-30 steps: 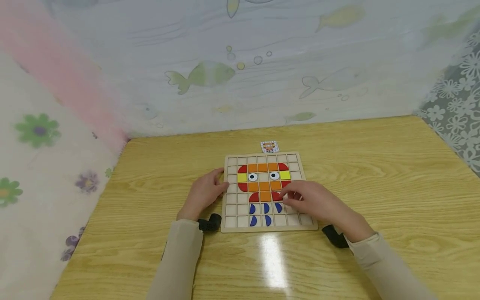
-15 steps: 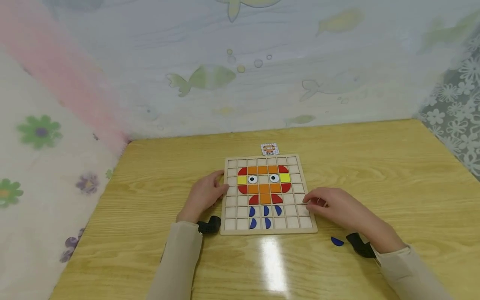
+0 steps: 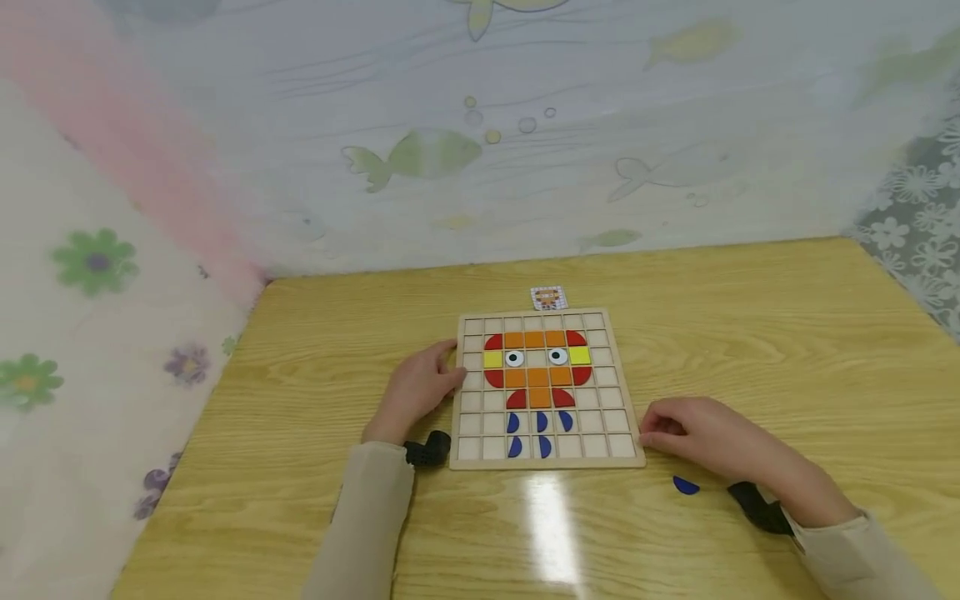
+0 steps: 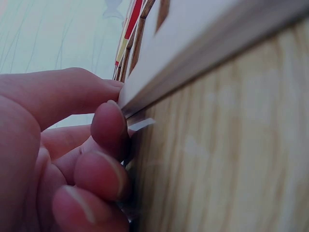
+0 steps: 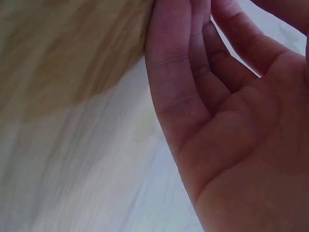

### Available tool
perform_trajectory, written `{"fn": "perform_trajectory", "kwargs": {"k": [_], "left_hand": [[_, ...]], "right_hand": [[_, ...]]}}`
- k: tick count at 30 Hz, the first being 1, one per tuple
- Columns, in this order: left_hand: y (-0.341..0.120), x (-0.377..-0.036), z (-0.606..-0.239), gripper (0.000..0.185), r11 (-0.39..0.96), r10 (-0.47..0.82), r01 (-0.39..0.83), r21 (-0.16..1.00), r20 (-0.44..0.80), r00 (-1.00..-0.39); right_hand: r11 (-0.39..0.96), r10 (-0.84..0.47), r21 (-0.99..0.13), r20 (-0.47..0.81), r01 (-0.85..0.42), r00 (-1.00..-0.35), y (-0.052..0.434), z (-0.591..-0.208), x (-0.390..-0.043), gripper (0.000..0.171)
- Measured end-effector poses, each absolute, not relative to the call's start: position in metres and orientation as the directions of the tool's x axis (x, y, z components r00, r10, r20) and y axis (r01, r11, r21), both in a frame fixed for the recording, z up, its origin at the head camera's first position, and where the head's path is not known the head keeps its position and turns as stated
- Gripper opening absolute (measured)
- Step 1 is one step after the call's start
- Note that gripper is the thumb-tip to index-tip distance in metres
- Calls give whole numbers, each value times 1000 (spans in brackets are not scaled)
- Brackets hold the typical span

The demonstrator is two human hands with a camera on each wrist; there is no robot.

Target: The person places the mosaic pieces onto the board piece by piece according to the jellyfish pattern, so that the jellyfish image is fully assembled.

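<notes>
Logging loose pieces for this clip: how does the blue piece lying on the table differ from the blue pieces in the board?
The loose blue piece lies alone on the table, near the right hand, curved side down. The blue pieces in the board sit in grid squares, curved sides facing sideways. Both are blue half-rounds.

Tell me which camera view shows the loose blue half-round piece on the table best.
The head view: the loose blue half-round piece lies in full sight on the wooden table, just near the right hand. The left wrist view shows only fingers at the wooden grid board's edge; the right wrist view shows only palm.
</notes>
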State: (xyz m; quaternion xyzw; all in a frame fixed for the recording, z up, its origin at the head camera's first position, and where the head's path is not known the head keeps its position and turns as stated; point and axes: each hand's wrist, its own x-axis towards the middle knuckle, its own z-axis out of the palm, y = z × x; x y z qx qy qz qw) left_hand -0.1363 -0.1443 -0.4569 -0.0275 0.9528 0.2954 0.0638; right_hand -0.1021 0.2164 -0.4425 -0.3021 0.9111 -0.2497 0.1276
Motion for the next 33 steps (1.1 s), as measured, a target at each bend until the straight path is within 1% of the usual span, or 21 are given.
{"fn": "perform_trajectory", "kwargs": {"k": [4,8,14,19,25,29,33], "left_hand": [[-142,-136,-456,55,821,-22,-95,562,-135,-991],[-140,-137,-456,55,821,-25,-96,562,-133,-991],[-141,-135,-456,55,822,-12,-83,563,-129,-992],[-143,-134,-455,55,822,-12,-86,563,-134,-991],[-144,-134,-455,55,826,-22,-97,556,-139,-990],[-143,-135,-455,55,828,-14,-88,554,-137,-990],[-142,-136,-455,55,824,-11,-86,559,-137,-991]], "right_hand": [[678,-629,-561,-111,-475,-769,224,-442,-98,17],[676,-645,-579,-166,-456,-746,233,-441,-91,21],[680,-682,-530,-204,-506,-703,236,-442,-86,27],[703,-675,-471,-205,-533,-709,232,-441,-84,25],[742,-642,-406,-201,-534,-740,228,-436,-78,18],[783,-597,-374,-226,-497,-770,228,-434,-74,17],[776,-603,-379,-214,-504,-769,229,-431,-76,18]]}}
